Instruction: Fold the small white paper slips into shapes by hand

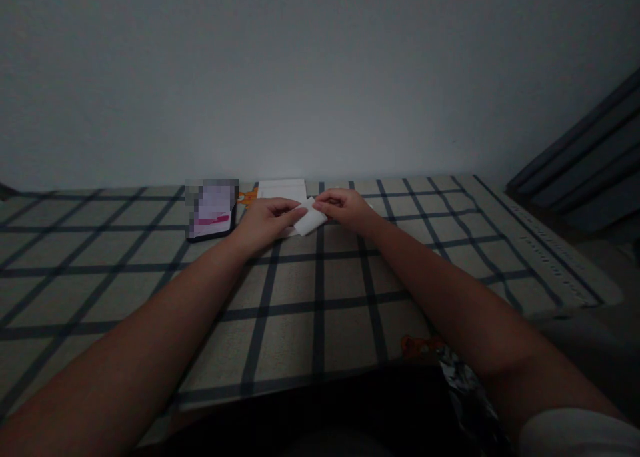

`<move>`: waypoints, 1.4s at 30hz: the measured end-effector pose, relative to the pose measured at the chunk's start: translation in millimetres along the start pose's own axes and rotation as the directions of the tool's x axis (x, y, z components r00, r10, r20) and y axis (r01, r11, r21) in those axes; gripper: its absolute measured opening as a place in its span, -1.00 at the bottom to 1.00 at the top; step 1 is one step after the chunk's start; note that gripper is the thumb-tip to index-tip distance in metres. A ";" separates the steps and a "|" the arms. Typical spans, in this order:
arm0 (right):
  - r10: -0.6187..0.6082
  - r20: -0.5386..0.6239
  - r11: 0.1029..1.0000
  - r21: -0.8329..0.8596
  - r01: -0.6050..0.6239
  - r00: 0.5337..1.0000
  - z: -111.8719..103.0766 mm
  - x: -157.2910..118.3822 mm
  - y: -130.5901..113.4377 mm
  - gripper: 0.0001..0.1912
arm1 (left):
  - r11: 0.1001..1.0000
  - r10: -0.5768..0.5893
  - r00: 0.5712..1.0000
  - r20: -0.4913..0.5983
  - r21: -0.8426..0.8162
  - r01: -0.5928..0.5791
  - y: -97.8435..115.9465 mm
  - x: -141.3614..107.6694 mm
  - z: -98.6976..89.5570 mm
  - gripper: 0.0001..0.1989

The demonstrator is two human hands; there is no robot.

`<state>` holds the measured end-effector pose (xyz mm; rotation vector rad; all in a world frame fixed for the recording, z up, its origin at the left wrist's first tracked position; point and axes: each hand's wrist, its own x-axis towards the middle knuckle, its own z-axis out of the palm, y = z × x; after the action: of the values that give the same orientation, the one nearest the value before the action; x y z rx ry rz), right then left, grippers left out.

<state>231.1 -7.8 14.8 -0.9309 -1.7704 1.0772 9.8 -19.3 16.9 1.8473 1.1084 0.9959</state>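
Note:
A small piece of folded white paper [311, 220] is held between my two hands, just above the checked tablecloth. My left hand [267, 220] pinches its left side, thumb on top. On the upper right edge, the thumb and fingers of my right hand [345, 209] are closed. Behind my left hand lies a white pad or stack of paper [283, 189], its near part hidden by the hand. A bit of white also shows under the left fingers, too dim to make out.
A tablet or large phone [214, 210] with a lit, partly blurred screen stands left of my hands. The checked tablecloth [295, 337] covers the table up to the pale wall [320, 77]. Dark hanging fabric [590, 157] is at the right, beyond the table's edge.

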 end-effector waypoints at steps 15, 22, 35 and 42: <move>-0.098 0.037 0.983 -0.153 0.102 0.995 1.3 -3.7 -4.5 -0.75 | 0.998 0.011 0.998 0.068 0.055 -0.014 4.9 -6.0 1.4 -0.65; -0.037 -0.004 0.999 0.000 0.037 0.999 1.0 1.9 4.5 -0.69 | 0.983 0.111 0.989 -0.096 0.159 -0.095 5.9 -2.3 -1.2 -0.71; -0.032 0.031 0.990 -0.133 0.036 0.999 -5.4 0.2 7.2 -0.64 | 0.933 0.224 0.968 -0.113 0.313 -0.179 15.2 -3.1 -5.0 -0.70; -0.080 0.090 0.917 -0.383 0.109 0.993 -15.1 -0.5 -4.4 -0.72 | 0.919 0.272 0.957 -0.097 0.322 -0.228 7.9 -0.8 -1.7 -0.71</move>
<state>244.4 -5.3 22.9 -1.0367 -2.1138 0.7156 10.7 -22.4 24.3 2.2443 1.1837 1.1657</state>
